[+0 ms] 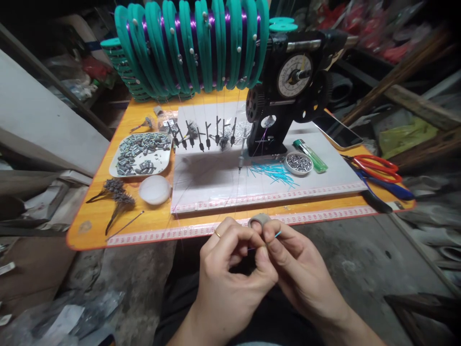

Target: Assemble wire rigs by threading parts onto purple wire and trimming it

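Low and centre on the near side, here's the left hand (230, 283), reaching in from the left, knuckles raised, thumb (264, 267) and index tip pinched together. From the right comes the right hand (306, 257), its fingers (290, 235) bent, thumb pressed to forefinger. The 2 pinches sit tip to tip! Left forearm (196, 324) and right forearm (355, 324) slant inward from the near edge, wrists well apart.
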`<state>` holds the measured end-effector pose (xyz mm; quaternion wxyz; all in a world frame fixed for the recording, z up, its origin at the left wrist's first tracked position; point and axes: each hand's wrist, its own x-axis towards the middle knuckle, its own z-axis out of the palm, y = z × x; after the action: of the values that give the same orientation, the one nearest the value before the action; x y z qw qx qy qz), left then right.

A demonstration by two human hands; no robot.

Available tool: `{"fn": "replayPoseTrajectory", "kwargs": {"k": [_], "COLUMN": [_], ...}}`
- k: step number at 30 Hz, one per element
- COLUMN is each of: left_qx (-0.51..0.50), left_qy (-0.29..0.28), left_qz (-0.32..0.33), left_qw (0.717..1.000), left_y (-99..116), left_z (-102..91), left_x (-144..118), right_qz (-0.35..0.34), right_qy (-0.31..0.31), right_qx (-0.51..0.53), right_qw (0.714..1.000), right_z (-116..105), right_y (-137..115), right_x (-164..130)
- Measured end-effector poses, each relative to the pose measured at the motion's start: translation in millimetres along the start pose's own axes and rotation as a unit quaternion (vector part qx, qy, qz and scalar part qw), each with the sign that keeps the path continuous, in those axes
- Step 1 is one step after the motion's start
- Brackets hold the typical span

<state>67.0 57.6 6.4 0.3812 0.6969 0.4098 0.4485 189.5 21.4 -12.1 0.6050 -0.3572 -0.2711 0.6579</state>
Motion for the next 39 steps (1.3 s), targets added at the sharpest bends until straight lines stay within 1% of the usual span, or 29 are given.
{"fn": "replayPoseTrajectory", "kwargs": {"k": [6,12,17,21,28,34,39], "left_qx": [0.007,-0.004,-0.010,-0.006,-0.002,-0.001,0.000], "left_qy": [-0.005,-0.016,-0.013,-0.015,-0.015,-0.013,-0.009], "left_qz": [0.008,-0.002,0.003,0.007,0.005,0.003,0.011], "left_qw": [1.000,1.000,1.000,1.000,1.000,1.000,1.000], "left_y": [-0.9,-1.7,-1.3,-1.3,-1.7,-2.5,-3.9], "left_z": [-0.3,-1.4,-2.0,-1.9,-0.9,0.3,0.6], "left_x": [-2.4,-2.8,-2.2,-2.2,-2.6,-3.3,-3.2], "right_qz": [-0.020,-0.057,-0.072,-0.056,-0.011,-0.003,0.017], "right_qy": [0.005,0.021,0.023,0.024,0.007,0.016,0.022], "right_qx": [-0.084,-0.180,-0.199,-0.177,-0.097,0.018,0.065], "right_qw": [0.996,0.982,0.977,0.982,0.995,1.000,0.997], "right_z": [-4.8,-2.1,0.7,-0.5,-6.2,3.3,9.8], "right_y": [-1.2,-10.4,-15.2,-13.3,-2.3,1.4,1.8], "right_x": [-2.8,-0.9,0.2,-0.7,-3.5,-2.6,-1.3]}}
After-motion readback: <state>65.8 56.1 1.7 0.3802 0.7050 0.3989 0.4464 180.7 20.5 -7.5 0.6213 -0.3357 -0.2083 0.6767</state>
